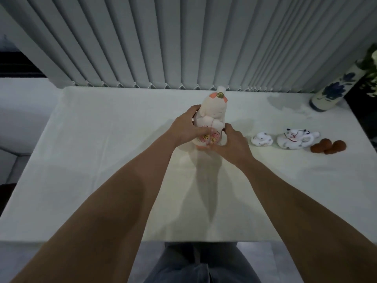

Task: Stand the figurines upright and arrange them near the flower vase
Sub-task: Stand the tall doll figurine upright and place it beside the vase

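A tall cream figurine with pink flowers on its base and orange marks near its top stands at the table's middle. My left hand grips its left side and my right hand grips its lower right. To the right lie a small white figurine and a larger white figurine, both on their sides. A brown figurine lies beyond them. The white vase with blue flowers stands at the far right corner.
The white table runs to a grey pleated curtain at the back. Green leaves hang over the vase. My legs show below the table's front edge.
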Demonstrator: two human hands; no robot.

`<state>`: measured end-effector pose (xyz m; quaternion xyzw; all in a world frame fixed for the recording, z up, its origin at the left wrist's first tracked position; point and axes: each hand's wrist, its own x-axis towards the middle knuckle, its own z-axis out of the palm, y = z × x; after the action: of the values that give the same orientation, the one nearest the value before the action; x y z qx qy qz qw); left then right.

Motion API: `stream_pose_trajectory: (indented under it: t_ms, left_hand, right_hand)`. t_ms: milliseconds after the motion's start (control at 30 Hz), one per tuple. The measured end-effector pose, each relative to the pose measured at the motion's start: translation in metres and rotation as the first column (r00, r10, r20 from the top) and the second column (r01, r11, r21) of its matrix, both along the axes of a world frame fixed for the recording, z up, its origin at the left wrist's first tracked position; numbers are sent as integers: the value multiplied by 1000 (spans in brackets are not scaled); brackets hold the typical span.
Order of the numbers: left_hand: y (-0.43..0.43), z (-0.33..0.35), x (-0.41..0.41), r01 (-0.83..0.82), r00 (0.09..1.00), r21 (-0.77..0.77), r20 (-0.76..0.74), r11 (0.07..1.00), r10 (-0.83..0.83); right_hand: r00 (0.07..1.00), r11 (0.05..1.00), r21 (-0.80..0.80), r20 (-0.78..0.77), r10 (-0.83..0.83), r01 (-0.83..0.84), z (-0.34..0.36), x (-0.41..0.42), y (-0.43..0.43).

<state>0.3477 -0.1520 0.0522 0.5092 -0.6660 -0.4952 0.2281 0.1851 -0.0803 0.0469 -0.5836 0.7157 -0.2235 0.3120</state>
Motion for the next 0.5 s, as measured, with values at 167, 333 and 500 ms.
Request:
stream_pose_trajectory:
  t_ms: [167,333,500]
  left_hand:
    - [-5,-4,-47,35,999,34,-15,999,-35]
    - [-7,-7,-74,47,999,51,-3,998,-47]
    - [-9,-11,-82,31,999,63,-9,998,-31]
  right_hand:
    - [997,997,54,40,-61,58,-2,-42,4]
    - [999,996,77,-10,-32,33,-3,-66,0]
    - [995,996,60,-84,-55,60,-17,-75,-7]
